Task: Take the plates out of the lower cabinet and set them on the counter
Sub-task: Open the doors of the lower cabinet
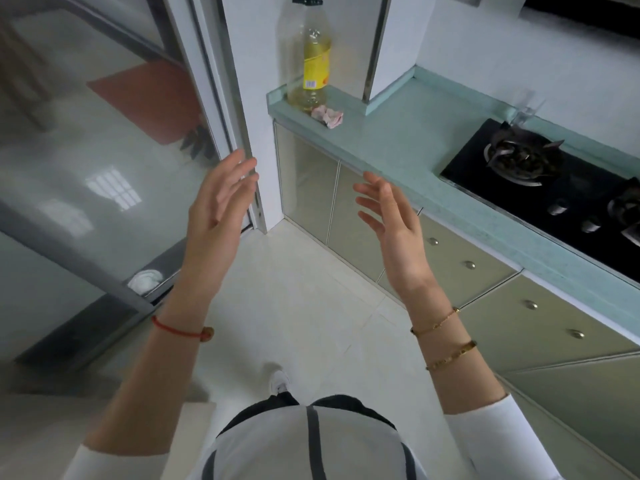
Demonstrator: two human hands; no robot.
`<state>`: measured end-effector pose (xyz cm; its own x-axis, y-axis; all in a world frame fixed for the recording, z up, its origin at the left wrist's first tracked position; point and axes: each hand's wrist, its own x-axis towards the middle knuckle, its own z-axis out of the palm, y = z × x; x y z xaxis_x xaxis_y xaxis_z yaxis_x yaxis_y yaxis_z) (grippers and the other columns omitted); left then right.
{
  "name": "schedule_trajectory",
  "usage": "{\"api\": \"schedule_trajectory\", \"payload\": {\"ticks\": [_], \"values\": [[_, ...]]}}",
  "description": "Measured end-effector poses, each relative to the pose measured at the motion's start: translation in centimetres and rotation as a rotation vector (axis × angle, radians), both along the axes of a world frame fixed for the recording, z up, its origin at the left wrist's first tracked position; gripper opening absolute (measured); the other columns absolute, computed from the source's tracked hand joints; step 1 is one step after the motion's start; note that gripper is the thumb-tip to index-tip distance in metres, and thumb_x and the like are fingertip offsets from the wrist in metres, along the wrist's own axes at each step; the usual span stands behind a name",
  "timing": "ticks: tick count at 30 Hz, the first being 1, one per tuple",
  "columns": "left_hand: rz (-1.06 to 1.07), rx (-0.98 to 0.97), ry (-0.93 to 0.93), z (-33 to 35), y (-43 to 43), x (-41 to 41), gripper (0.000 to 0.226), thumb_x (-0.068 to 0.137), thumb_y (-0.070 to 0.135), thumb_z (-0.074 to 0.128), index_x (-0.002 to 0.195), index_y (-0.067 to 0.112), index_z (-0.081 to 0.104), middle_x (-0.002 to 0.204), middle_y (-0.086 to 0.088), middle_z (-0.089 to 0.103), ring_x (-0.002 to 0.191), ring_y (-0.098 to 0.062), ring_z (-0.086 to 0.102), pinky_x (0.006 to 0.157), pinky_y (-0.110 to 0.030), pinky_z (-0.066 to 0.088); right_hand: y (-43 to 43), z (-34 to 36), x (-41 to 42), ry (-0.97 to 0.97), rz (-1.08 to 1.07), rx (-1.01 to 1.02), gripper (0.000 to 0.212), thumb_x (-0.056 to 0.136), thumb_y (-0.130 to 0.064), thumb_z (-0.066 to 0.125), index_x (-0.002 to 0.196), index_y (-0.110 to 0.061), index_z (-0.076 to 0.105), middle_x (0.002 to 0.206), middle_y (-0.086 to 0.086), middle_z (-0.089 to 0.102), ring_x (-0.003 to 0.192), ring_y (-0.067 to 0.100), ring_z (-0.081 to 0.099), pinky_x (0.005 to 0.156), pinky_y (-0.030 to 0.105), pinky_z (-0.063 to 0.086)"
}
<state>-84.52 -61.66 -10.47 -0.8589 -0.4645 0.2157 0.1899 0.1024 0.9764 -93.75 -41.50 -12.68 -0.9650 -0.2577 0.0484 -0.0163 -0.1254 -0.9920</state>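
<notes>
Both of my hands are raised in front of me over the floor, palms facing each other, holding nothing. My left hand (218, 209) has straight, relaxed fingers near the sliding door frame. My right hand (391, 220) spreads its fingers just in front of the closed lower cabinet doors (311, 181) under the pale green counter (398, 140). No plates are in view; the cabinet's inside is hidden behind its doors.
A tall oil bottle (313, 60) and a crumpled pink cloth (327, 116) sit at the counter's left end. A black gas hob (554, 188) fills the right part. Drawers with round knobs (485, 271) run below. A glass sliding door (104, 168) stands at left.
</notes>
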Motion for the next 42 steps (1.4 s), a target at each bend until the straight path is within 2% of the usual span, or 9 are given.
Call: {"api": "schedule_trajectory", "payload": {"ticks": [8,20,27,37,42], "values": [[-0.107,0.021,-0.021,-0.1,-7.8,-10.1,0.043,0.1,0.023,0.056,0.142,0.016,0.051,0.14,0.0,0.061,0.134,-0.015,0.054,0.116,-0.044,0.038,-7.0,-0.7,-7.5,-0.046,-0.114,0.0,0.035,0.104,-0.033,0.039,0.127,-0.019,0.06,0.119,0.0,0.067,0.114,0.018,0.061,0.106,0.039,0.046],[-0.216,0.028,-0.055,-0.9,-14.7,-25.8,0.051,0.095,0.033,0.057,0.143,0.015,0.051,0.138,0.002,0.062,0.132,-0.015,0.056,0.116,-0.045,0.039,-13.9,-1.5,-20.8,-0.056,-0.212,0.01,0.036,0.105,-0.03,0.037,0.13,-0.015,0.059,0.12,0.001,0.066,0.113,0.017,0.06,0.104,0.036,0.045],[-0.25,0.041,-0.074,-1.2,-18.1,-34.0,0.047,0.097,0.03,0.058,0.142,0.019,0.052,0.137,0.006,0.063,0.132,-0.013,0.056,0.116,-0.045,0.039,-17.3,-1.4,-27.8,-0.062,-0.251,0.058,0.036,0.105,-0.028,0.037,0.13,-0.012,0.058,0.124,0.007,0.065,0.117,0.024,0.06,0.107,0.045,0.045],[-0.473,0.013,-0.116,-2.4,-23.1,-42.1,0.049,0.094,0.043,0.061,0.14,0.03,0.053,0.137,0.008,0.063,0.133,-0.014,0.055,0.115,-0.047,0.039,-21.8,-2.2,-32.3,-0.098,-0.441,0.078,0.037,0.106,-0.027,0.036,0.131,-0.011,0.056,0.125,0.009,0.064,0.117,0.024,0.059,0.107,0.045,0.045],[-0.597,-0.001,-0.123,-3.5,-25.4,-45.2,0.048,0.095,0.036,0.06,0.141,0.024,0.053,0.136,0.006,0.064,0.131,-0.014,0.057,0.115,-0.046,0.04,-24.4,-3.7,-33.4,-0.1,-0.578,0.051,0.036,0.105,-0.029,0.037,0.13,-0.013,0.058,0.124,0.007,0.065,0.117,0.024,0.059,0.107,0.046,0.044]]}}
